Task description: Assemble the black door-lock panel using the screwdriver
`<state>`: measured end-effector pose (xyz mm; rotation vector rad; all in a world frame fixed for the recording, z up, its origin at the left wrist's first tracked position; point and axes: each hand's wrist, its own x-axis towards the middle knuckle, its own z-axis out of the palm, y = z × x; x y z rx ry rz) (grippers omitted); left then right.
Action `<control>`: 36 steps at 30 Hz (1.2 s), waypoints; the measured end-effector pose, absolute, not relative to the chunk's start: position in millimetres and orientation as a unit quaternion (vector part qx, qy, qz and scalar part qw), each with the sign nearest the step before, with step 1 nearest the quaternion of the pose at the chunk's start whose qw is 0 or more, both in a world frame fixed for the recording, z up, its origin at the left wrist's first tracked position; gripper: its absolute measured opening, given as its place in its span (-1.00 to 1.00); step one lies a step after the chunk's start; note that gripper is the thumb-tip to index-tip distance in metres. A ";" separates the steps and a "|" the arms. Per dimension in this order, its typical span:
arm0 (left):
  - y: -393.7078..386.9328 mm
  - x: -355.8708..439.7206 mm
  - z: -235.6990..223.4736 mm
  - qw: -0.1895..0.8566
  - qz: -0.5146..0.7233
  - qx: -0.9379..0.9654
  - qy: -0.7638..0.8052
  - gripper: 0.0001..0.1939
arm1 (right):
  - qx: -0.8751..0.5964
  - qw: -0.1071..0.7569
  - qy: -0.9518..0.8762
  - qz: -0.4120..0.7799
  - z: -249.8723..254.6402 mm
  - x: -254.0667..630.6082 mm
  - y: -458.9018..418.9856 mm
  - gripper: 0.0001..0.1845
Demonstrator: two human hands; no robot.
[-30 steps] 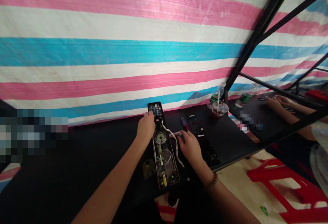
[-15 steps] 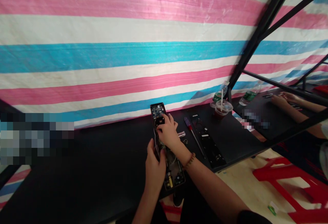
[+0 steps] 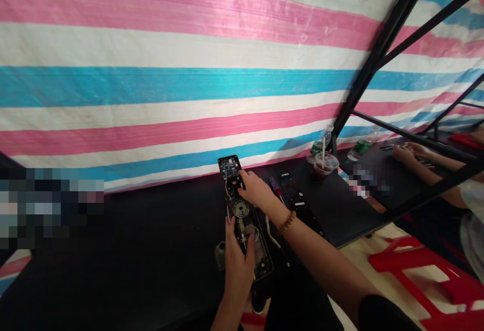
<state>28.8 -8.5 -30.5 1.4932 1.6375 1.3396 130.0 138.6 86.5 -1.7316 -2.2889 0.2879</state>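
A long, narrow black device housing (image 3: 267,250) lies open on the black table. A circuit board (image 3: 229,167) fills its far end; a round metallic part (image 3: 240,209) sits near the middle, with thin white wires around it. My left hand (image 3: 238,268) is closed around the near left part of the housing, thumb over the inside. My right hand (image 3: 259,192) grips the right edge near the circuit board, its fingertips partly hidden. A small greyish part (image 3: 220,256) is beside my left hand; whether it touches the hand is unclear. A white cable (image 3: 273,234) lies right of the housing.
Right of the housing are a screwdriver (image 3: 275,185) and a long black panel (image 3: 302,213). Farther right stand a drink cup (image 3: 325,163) and plastic bottles. Black metal bars (image 3: 363,73) divide the tables. Another person's hands (image 3: 406,153) rest at the neighbouring table, near a red stool (image 3: 401,255).
My right hand has moved from inside the housing to its right edge, uncovering the round part. My left hand has slid nearer. The greyish part and white cable now show beside the housing.
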 end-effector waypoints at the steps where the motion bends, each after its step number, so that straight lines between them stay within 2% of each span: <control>1: -8.4 28.4 -30.6 0.275 0.498 0.556 0.606 -0.37 | -0.596 0.113 -0.790 0.088 89.1 128.2 139.4 -0.64; 5: -8.1 26.8 -29.8 0.282 0.491 0.550 0.613 -0.37 | -0.591 0.098 -0.798 0.061 100.3 120.9 149.4 -0.77; 15: -8.4 26.2 -20.4 0.288 0.485 0.536 0.628 -0.45 | -0.554 0.101 -0.826 0.011 97.7 117.6 158.3 -0.76; 17: -8.6 25.9 -18.5 0.288 0.483 0.535 0.631 -0.44 | -0.563 0.157 -0.811 -0.010 98.7 122.8 154.1 -0.70; 20: -8.9 24.3 -17.5 0.295 0.481 0.534 0.630 -0.44 | -0.585 0.301 -0.752 -0.026 101.7 139.2 155.4 -0.65; 22: -8.7 23.1 -18.8 0.300 0.482 0.531 0.628 -0.45 | -0.599 0.346 -0.722 0.012 101.9 155.6 162.7 -0.66; 27: -11.4 22.1 -25.5 0.279 0.510 0.533 0.615 -0.51 | -0.615 0.367 -0.691 0.103 85.0 199.7 174.6 -0.58; 32: -24.0 13.5 -23.8 0.217 0.547 0.562 0.581 -0.65 | -0.584 0.437 -0.661 0.180 36.3 207.6 132.5 -0.69; 36: -23.3 -5.0 -14.9 0.193 0.549 0.599 0.550 -0.66 | -0.545 0.456 -0.646 0.279 -10.1 182.3 88.4 -0.61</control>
